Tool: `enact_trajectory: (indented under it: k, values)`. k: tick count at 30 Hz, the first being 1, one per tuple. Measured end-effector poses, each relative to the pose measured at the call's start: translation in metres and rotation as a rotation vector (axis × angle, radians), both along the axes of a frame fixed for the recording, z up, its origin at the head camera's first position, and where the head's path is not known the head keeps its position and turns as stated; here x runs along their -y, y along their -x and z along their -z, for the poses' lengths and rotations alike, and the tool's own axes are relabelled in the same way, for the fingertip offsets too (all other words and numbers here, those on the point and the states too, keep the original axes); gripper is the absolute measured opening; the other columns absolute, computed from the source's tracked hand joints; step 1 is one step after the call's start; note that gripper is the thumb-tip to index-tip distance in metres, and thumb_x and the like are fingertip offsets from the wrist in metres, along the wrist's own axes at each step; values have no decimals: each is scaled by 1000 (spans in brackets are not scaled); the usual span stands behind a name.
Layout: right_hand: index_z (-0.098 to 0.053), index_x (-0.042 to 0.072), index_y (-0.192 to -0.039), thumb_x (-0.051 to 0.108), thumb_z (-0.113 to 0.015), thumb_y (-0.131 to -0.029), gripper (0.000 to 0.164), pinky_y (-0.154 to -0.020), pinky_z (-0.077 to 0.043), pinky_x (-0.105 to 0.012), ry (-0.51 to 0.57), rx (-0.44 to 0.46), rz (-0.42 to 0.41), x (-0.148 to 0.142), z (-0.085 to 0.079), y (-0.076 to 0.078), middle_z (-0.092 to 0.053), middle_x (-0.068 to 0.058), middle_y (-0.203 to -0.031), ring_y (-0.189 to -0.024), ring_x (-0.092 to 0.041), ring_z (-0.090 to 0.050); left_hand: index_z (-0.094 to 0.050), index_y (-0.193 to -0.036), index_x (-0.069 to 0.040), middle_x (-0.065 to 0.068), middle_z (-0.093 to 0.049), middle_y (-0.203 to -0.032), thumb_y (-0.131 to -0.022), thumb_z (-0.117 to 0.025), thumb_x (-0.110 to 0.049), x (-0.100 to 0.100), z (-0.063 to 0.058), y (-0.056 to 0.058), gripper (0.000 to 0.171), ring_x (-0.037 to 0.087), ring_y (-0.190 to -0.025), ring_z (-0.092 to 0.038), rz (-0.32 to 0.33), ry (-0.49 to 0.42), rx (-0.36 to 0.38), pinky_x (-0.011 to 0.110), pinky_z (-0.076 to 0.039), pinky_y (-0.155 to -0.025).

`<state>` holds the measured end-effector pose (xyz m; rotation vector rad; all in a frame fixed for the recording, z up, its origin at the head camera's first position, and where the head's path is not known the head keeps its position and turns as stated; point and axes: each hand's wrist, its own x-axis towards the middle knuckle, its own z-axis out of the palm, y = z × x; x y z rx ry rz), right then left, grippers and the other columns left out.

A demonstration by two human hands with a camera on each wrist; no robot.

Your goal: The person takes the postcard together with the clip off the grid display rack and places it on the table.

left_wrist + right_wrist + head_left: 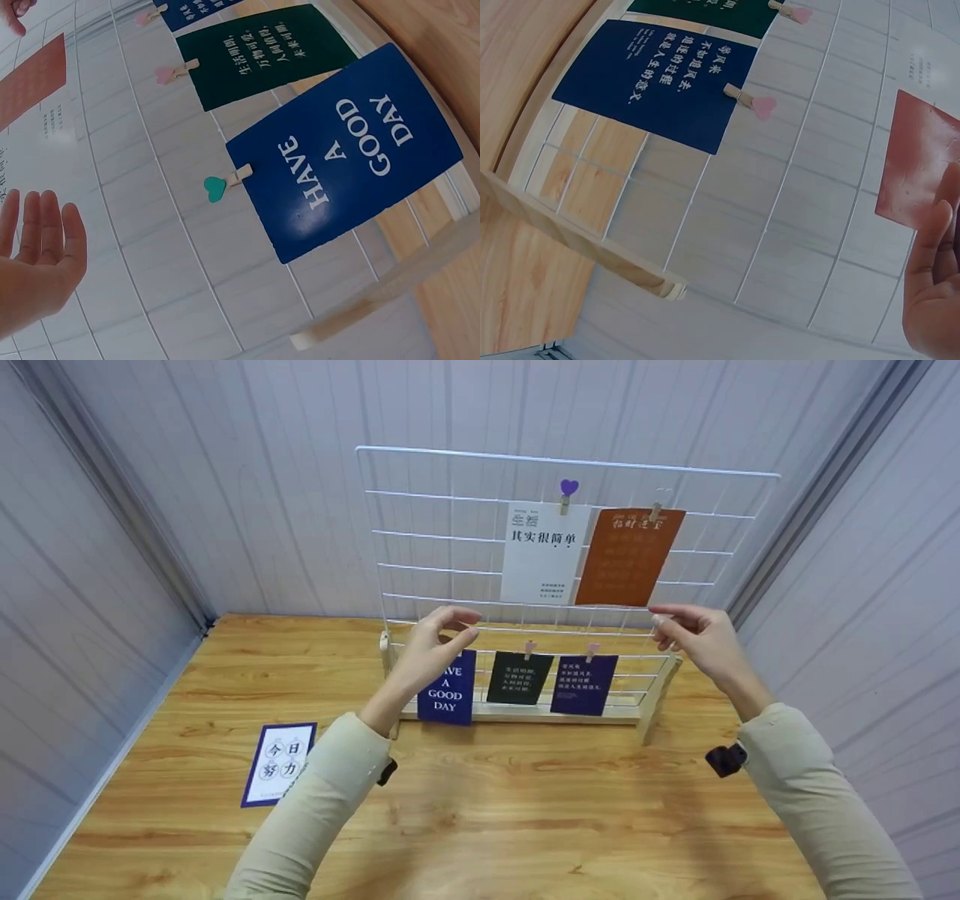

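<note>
In the head view my left hand [442,639] hovers before the wire grid with fingers relaxed and bent, holding nothing. Just below it a blue "HAVE A GOOD DAY" card [345,154] hangs from a wooden clothespin with a teal heart [215,188]. My right hand [697,631] is also empty, its index fingertip close by the lower right corner of the orange card [630,556]. A clothespin [656,511] fixes that card to the grid. Beside it hangs a white card [541,577] under a clothespin with a purple heart [569,487].
The white wire grid [420,565] stands on a wooden base [517,715] near the back wall. A dark green card [520,690] and a dark blue card [585,697] hang low with pink-heart clothespins. A purple-bordered card [279,765] lies on the wooden table [525,817] at left.
</note>
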<state>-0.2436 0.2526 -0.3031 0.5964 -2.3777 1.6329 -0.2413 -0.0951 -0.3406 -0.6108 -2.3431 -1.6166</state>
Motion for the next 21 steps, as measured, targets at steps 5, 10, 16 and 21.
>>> enact_trajectory:
  k: [5, 10, 16, 21]
  values:
    - [-55, -13, -109, 6, -52, -88, 28, -52, -46, -21, -27, -2, -4, 8, -3, 0, -59, -19, -71, -59, -17, -57, -58, -108, -3, 4, -56, -105, -87, -56, -17, -6, -1, 2, 25, 14, -93, -51, 18, -1, 14, 29, -44, -77]
    - [-54, -12, -111, 7, -51, -89, 29, -54, -47, -23, -38, 0, -9, 16, -5, 2, -58, -20, -73, -60, -18, -57, -57, -109, -3, 4, -56, -105, -87, -55, -17, -11, -3, 4, 26, 14, -94, -51, 21, -11, 26, 27, -43, -78]
    - [-53, -13, -110, 7, -52, -88, 30, -54, -47, -22, 10, -8, -30, 25, -8, 6, -56, -26, -74, -58, -17, -57, -58, -108, -4, 4, -58, -104, -87, -55, -16, -17, -6, 9, 24, 14, -94, -52, -2, -9, 12, 27, -43, -78]
    - [-54, -13, -110, 8, -53, -88, 31, -55, -47, -23, 22, -9, -35, 32, -12, 9, -58, -17, -70, -59, -18, -56, -59, -107, -3, 5, -58, -101, -87, -55, -14, -21, -8, 12, 23, 14, -92, -53, -11, -26, -5, 28, -44, -77]
